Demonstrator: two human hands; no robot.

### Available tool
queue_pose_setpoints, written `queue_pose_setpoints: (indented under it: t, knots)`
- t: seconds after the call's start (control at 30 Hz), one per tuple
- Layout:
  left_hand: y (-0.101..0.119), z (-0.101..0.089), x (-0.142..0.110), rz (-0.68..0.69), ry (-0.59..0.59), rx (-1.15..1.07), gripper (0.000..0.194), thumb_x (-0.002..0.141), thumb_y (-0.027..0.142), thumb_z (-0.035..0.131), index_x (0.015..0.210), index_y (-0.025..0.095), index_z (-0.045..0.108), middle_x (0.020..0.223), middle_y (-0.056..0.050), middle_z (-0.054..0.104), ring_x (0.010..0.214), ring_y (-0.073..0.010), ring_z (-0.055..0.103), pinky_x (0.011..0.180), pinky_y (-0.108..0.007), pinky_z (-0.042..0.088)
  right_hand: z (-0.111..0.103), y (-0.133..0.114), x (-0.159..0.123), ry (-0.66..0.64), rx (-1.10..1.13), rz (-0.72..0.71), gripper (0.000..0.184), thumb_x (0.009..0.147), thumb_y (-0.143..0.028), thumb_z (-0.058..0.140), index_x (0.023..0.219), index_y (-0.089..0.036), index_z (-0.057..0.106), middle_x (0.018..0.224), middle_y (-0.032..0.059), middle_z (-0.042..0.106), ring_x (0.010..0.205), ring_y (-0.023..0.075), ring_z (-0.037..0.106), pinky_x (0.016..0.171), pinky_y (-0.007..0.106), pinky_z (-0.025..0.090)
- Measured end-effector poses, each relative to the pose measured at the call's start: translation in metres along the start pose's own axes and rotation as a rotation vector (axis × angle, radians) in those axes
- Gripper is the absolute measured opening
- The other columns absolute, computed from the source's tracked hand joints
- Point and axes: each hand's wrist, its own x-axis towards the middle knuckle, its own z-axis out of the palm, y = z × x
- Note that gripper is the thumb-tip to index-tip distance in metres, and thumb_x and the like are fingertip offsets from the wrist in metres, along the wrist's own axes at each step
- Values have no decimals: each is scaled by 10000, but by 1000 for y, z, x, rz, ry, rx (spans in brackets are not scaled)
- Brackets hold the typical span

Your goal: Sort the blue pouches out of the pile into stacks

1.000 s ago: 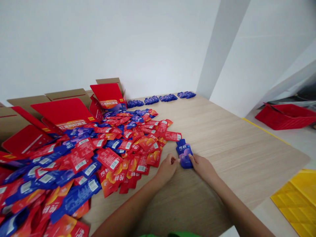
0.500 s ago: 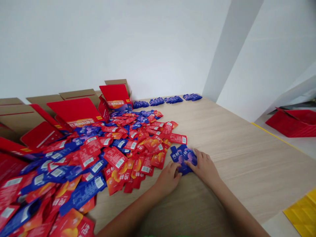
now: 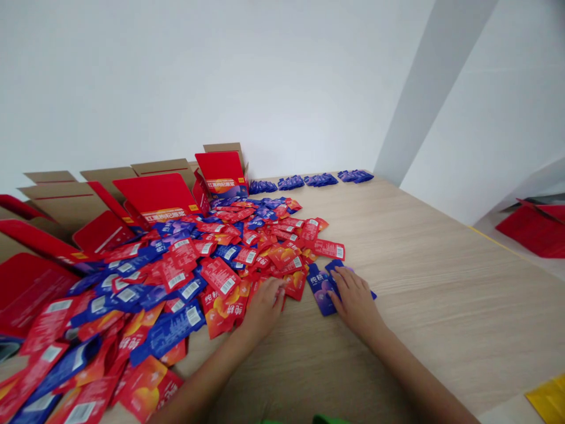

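Observation:
My right hand [image 3: 355, 300] lies with its fingers spread over blue pouches near the middle of the table. A blue pouch [image 3: 321, 291] with white lettering shows beside my thumb, and the one under my fingers is mostly covered. At the right edge of the pile is my left hand [image 3: 266, 303], its fingers loosely bent and parted over red pouches. Nothing is visible in its grasp. The pile mixes red pouches [image 3: 219, 275] and blue pouches [image 3: 170, 333], many with white barcode labels turned up.
Open red cartons [image 3: 152, 191] with brown inner flaps stand along the wall behind the pile. Several small stacks of blue pouches [image 3: 321, 179] line the table's far edge. A red box [image 3: 532, 227] and a yellow item [image 3: 549, 400] are off to the right.
My left hand has left the blue pouches and moved left to the red ones. My right hand has stayed, now flatter across the blue pouches. The view has shifted slightly left.

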Motion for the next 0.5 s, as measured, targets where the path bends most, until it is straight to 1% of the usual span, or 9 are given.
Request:
queue_pose_setpoints:
  t: [0.03, 0.13, 0.2, 0.23, 0.27, 0.33, 0.43, 0.5]
  knots:
    - [7, 12, 3, 59, -36, 15, 316, 881, 196, 338, 1107, 184, 558, 1145, -96, 598, 1107, -197, 536, 964, -395, 432, 2, -5, -3, -26, -13, -6, 459, 882, -326, 413, 1279, -110, 496, 1343, 173, 489, 1256, 293, 394, 1022, 453, 288]
    - [27, 51, 18, 232, -181, 122, 431, 868, 122, 301, 1266, 131, 465, 1312, -119, 515, 1245, -179, 441, 1045, -370, 370, 9, -14, -10, -84, -91, 59, 505, 882, -380, 406, 1295, -102, 492, 1395, 198, 423, 1309, 351, 320, 1026, 545, 231]
    - [34, 73, 33, 297, -264, 257, 444, 874, 126, 314, 1298, 61, 432, 1371, -164, 457, 1305, -212, 375, 1079, -383, 321, 11, -13, -14, -104, -122, 70, 518, 884, -406, 394, 1302, -116, 492, 1419, 193, 388, 1329, 363, 285, 1024, 571, 213]
    - [35, 80, 40, 311, -283, 318, 444, 887, 143, 316, 1304, 35, 423, 1384, -183, 438, 1320, -229, 353, 1089, -395, 302, 12, -12, -15, -113, -130, 67, 517, 887, -410, 387, 1304, -125, 492, 1423, 186, 384, 1333, 359, 281, 1026, 574, 209]
    - [35, 86, 46, 319, -289, 367, 445, 902, 169, 316, 1309, 20, 417, 1390, -193, 426, 1327, -242, 339, 1095, -404, 288, 12, -10, -16, -119, -137, 67, 517, 888, -415, 384, 1305, -131, 493, 1420, 184, 388, 1331, 356, 287, 1025, 576, 212]
    - [32, 91, 55, 324, -280, 414, 456, 925, 227, 318, 1322, 22, 410, 1393, -189, 422, 1327, -248, 339, 1097, -407, 280, 9, -8, -17, -128, -148, 80, 518, 888, -430, 386, 1303, -141, 497, 1412, 190, 399, 1321, 357, 307, 1010, 582, 232]
    - [28, 88, 59, 321, -282, 417, 471, 925, 302, 366, 1326, 62, 428, 1390, -169, 434, 1315, -253, 359, 1089, -405, 294, 1, -5, -15, -143, -139, 87, 525, 882, -459, 398, 1295, -154, 506, 1400, 200, 413, 1300, 362, 340, 980, 578, 274]
    - [29, 85, 58, 311, -283, 416, 468, 918, 337, 391, 1321, 107, 450, 1399, -167, 422, 1319, -268, 350, 1080, -421, 304, -6, 0, -11, -157, -105, 82, 515, 889, -463, 385, 1291, -167, 511, 1379, 189, 446, 1274, 350, 381, 959, 552, 314]
